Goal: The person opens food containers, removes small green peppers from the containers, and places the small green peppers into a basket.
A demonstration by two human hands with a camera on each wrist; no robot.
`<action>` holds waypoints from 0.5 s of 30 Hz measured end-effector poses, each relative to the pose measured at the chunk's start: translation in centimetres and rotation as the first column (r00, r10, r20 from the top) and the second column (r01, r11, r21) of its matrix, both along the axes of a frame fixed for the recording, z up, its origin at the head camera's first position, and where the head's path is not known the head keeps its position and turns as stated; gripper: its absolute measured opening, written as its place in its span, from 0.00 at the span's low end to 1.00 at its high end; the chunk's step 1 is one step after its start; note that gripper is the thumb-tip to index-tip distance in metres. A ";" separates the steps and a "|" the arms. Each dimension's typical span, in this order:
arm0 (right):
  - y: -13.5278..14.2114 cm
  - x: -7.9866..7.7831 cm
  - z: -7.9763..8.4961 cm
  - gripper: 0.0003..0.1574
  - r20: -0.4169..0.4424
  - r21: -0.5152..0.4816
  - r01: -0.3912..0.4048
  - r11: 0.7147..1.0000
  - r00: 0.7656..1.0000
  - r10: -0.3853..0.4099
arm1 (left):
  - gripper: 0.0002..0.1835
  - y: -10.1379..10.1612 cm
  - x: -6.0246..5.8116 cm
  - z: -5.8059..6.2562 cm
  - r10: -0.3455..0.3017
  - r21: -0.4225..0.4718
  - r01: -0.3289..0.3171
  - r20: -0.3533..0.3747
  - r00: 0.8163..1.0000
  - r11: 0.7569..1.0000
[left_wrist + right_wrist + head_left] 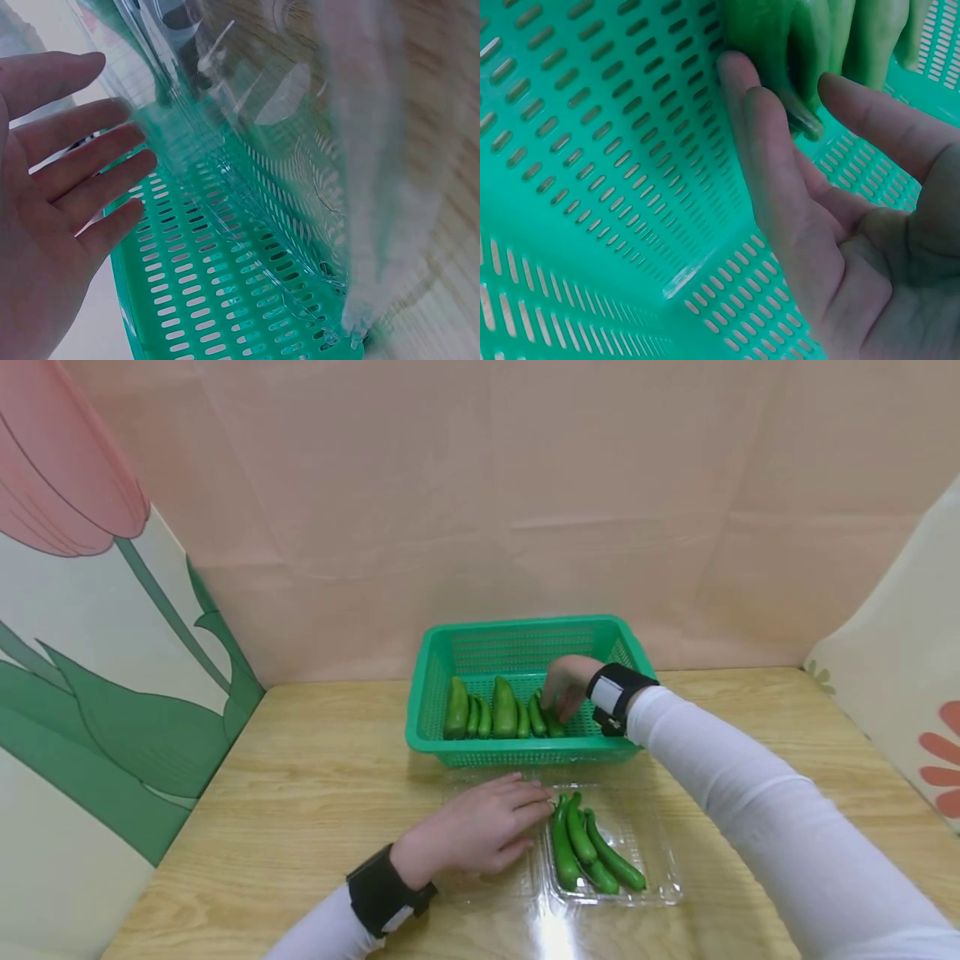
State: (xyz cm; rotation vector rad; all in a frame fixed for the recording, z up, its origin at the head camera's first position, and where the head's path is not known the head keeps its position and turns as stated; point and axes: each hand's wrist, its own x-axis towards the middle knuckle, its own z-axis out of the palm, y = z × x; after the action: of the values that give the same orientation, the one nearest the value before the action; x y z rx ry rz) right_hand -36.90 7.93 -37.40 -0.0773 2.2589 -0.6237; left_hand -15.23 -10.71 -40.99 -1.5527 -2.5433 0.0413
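From the head, reaching inside the green basket (pixel 525 747) with the right hand (pixel 573 682), at the right end of the green vegetables (pixel 505 710); holding the left hand (pixel 480 828), with fingers loosely apart, at the clear container (pixel 662 870) before the basket. From the left wrist, gripping nothing. From the right wrist, flanking a narrow tip (pixel 808 124) inside the basket with thumb and fingers apart; cannot tell whether touching. Could lose hold by pinching only that taper, or shove close-packed neighbours.

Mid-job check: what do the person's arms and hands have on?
Long white fabric sleeves cover both arms. A wide black band with a pale patch wraps each wrist. The left hand and right hand wear no gloves.
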 end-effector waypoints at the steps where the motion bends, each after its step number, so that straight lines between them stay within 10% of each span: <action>1: 0.0 0.1 0.1 0.27 0.001 -0.005 -0.004 1.000 1.000 0.004 | 0.28 0.0 0.0 0.0 -0.001 0.000 0.001 -0.004 1.000 1.000; 15: 1.7 1.1 3.4 0.32 -0.096 -0.018 -0.092 0.996 0.991 0.090 | 0.29 -0.2 0.0 0.1 -0.010 0.005 0.010 -0.009 1.000 1.000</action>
State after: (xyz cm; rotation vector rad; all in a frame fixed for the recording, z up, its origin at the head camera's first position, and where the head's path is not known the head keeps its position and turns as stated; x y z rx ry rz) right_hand -35.81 9.68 -34.02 -0.2242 2.3260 -0.6082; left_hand -15.20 -10.91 -40.88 -1.5601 -2.5264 0.0410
